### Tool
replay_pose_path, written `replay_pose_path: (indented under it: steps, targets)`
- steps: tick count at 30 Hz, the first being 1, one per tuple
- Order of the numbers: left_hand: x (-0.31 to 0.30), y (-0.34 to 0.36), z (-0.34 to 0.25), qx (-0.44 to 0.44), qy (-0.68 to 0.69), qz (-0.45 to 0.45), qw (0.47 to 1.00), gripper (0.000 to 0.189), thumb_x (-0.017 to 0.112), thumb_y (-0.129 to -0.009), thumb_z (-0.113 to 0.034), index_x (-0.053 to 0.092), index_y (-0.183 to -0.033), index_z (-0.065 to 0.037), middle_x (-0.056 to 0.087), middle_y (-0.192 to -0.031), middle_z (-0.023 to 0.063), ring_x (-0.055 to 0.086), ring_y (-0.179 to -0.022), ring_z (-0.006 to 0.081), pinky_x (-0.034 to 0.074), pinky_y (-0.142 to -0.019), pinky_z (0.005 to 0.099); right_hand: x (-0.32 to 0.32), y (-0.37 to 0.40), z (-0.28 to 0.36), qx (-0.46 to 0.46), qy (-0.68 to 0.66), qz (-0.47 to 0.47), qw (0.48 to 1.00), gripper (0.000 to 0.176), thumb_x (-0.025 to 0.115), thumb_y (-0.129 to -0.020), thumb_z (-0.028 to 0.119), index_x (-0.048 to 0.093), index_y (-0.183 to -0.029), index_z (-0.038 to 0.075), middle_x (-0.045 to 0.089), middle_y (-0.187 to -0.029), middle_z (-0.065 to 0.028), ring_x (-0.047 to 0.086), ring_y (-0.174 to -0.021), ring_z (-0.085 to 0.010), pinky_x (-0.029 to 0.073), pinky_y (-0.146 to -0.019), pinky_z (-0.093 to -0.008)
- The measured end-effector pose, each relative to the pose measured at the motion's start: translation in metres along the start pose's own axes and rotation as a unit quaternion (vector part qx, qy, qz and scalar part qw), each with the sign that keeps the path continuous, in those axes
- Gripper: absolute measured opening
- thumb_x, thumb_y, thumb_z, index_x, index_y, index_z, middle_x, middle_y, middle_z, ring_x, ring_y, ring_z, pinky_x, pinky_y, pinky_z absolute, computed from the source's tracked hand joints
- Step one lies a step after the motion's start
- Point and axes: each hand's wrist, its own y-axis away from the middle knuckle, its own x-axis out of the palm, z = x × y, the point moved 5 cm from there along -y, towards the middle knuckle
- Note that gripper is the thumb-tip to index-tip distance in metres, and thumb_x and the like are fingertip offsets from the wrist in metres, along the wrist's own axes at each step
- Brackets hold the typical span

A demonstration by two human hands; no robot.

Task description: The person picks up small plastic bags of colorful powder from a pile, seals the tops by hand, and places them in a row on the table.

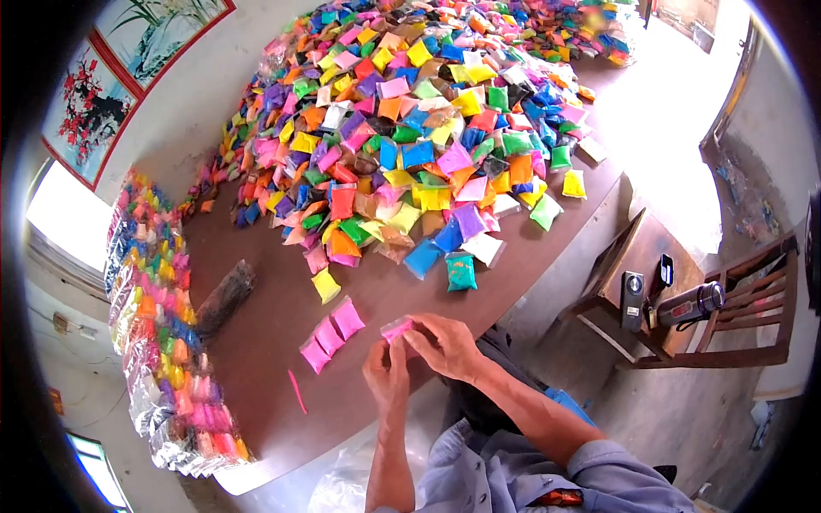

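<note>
Between my left hand (389, 369) and my right hand (442, 344) is a small pink packet (397, 329) in clear plastic. Fingers of both hands pinch it near the table's front edge. Just left of my hands, a short row of pink packets (328, 335) lies side by side on the brown table (265, 325). A thin pink strip (298, 392) lies closer to me. Beyond the row are a yellow packet (325, 285) and a teal packet (461, 272). My fingers cover part of the held packet.
A large heap of coloured packets (410, 145) covers the table's far part. Bundled packets (175, 342) line the left edge, beside a dark plastic roll (226, 297). At right stand a wooden chair (753, 308) and a stool (629, 256) bearing a flask (693, 303).
</note>
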Motion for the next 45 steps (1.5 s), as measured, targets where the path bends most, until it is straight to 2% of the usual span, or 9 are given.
replay_pose_path:
  steps: [2, 5, 7, 11, 13, 19, 32, 41, 45]
  targets:
    - [0.001, 0.0, -0.003, -0.016, 0.015, 0.003, 1.0, 0.022, 0.065, -0.102, -0.019, 0.07, -0.097, 0.002, 0.063, -0.076, 0.0049, 0.055, -0.073, 0.0119, 0.047, -0.067, 0.0314, 0.0, 0.0, -0.005, 0.03, -0.009, 0.014, 0.999, 0.026, 0.069, -0.099, 0.021, 0.069, -0.116, 0.002, 0.072, -0.102, -0.0204, 0.07, -0.091, -0.0401, 0.055, -0.076, -0.0417]
    - [0.006, 0.0, -0.008, -0.02, 0.126, 0.008, 0.992, 0.024, 0.067, -0.101, -0.021, 0.071, -0.098, 0.003, 0.064, -0.076, 0.0053, 0.055, -0.073, 0.0118, 0.048, -0.067, 0.0314, 0.003, 0.003, -0.007, 0.013, -0.014, 0.028, 0.999, 0.024, 0.072, -0.097, 0.016, 0.07, -0.117, 0.003, 0.072, -0.101, -0.017, 0.072, -0.086, -0.0312, 0.057, -0.073, -0.0373]
    - [0.006, 0.001, -0.01, -0.004, 0.073, -0.027, 0.997, 0.025, 0.065, -0.103, -0.02, 0.064, -0.088, -0.001, 0.054, -0.076, -0.0032, 0.045, -0.074, 0.0076, 0.038, -0.062, 0.029, 0.003, 0.003, -0.008, 0.007, 0.0, 0.03, 1.0, 0.022, 0.072, -0.096, 0.015, 0.071, -0.115, 0.003, 0.072, -0.101, -0.0169, 0.073, -0.087, -0.0305, 0.057, -0.073, -0.0376]
    - [-0.002, 0.002, 0.001, -0.005, 0.026, -0.012, 1.0, 0.024, 0.065, -0.103, -0.02, 0.063, -0.089, -0.001, 0.055, -0.079, -0.0036, 0.045, -0.075, 0.0072, 0.039, -0.062, 0.0285, 0.003, 0.004, -0.001, 0.004, 0.005, -0.002, 1.0, 0.024, 0.072, -0.096, 0.018, 0.071, -0.115, 0.004, 0.073, -0.101, -0.0171, 0.072, -0.09, -0.0336, 0.057, -0.075, -0.0389]
    - [-0.004, 0.001, 0.004, 0.018, -0.004, -0.022, 1.0, 0.023, 0.067, -0.1, -0.018, 0.07, -0.097, 0.004, 0.065, -0.079, 0.0047, 0.055, -0.075, 0.0109, 0.048, -0.067, 0.032, 0.004, 0.003, 0.0, 0.029, -0.011, -0.015, 0.999, 0.023, 0.072, -0.097, 0.02, 0.07, -0.114, 0.004, 0.073, -0.101, -0.0174, 0.071, -0.09, -0.0368, 0.057, -0.075, -0.0395]
    - [0.0, 0.002, 0.006, -0.021, 0.11, -0.013, 0.994, 0.022, 0.067, -0.1, -0.017, 0.069, -0.096, 0.004, 0.063, -0.08, 0.0021, 0.054, -0.076, 0.0104, 0.046, -0.066, 0.0299, 0.003, 0.002, -0.005, 0.021, 0.037, 0.016, 0.999, 0.024, 0.072, -0.097, 0.023, 0.07, -0.112, 0.004, 0.072, -0.095, -0.0179, 0.073, -0.087, -0.0335, 0.056, -0.073, -0.0398]
    - [-0.001, 0.001, 0.001, 0.008, 0.003, -0.033, 0.999, 0.02, 0.07, -0.098, -0.016, 0.069, -0.099, 0.003, 0.067, -0.08, 0.0081, 0.059, -0.075, 0.0135, 0.049, -0.068, 0.0325, 0.004, 0.001, -0.002, 0.027, 0.011, -0.042, 0.999, 0.026, 0.075, -0.096, 0.025, 0.072, -0.111, 0.004, 0.073, -0.097, -0.0143, 0.073, -0.084, -0.0287, 0.057, -0.073, -0.0368]
    - [0.004, 0.004, 0.004, 0.047, -0.04, -0.047, 0.997, 0.029, 0.081, -0.086, -0.014, 0.067, -0.107, -0.002, 0.07, -0.097, 0.0139, 0.068, -0.087, 0.028, 0.054, -0.08, 0.0389, 0.001, 0.002, 0.0, 0.027, 0.037, 0.006, 0.999, 0.038, 0.081, -0.089, 0.031, 0.073, -0.115, 0.005, 0.074, -0.102, -0.0125, 0.074, -0.089, -0.0271, 0.059, -0.079, -0.036]
    - [0.012, 0.005, -0.024, 0.183, -0.058, 0.017, 0.981, 0.038, 0.083, -0.082, -0.013, 0.067, -0.115, -0.003, 0.069, -0.112, 0.0174, 0.068, -0.101, 0.0354, 0.054, -0.09, 0.0399, -0.002, 0.004, 0.002, -0.016, 0.05, -0.023, 0.998, 0.037, 0.08, -0.09, 0.03, 0.073, -0.116, 0.005, 0.074, -0.104, -0.0137, 0.073, -0.091, -0.03, 0.058, -0.08, -0.0373]
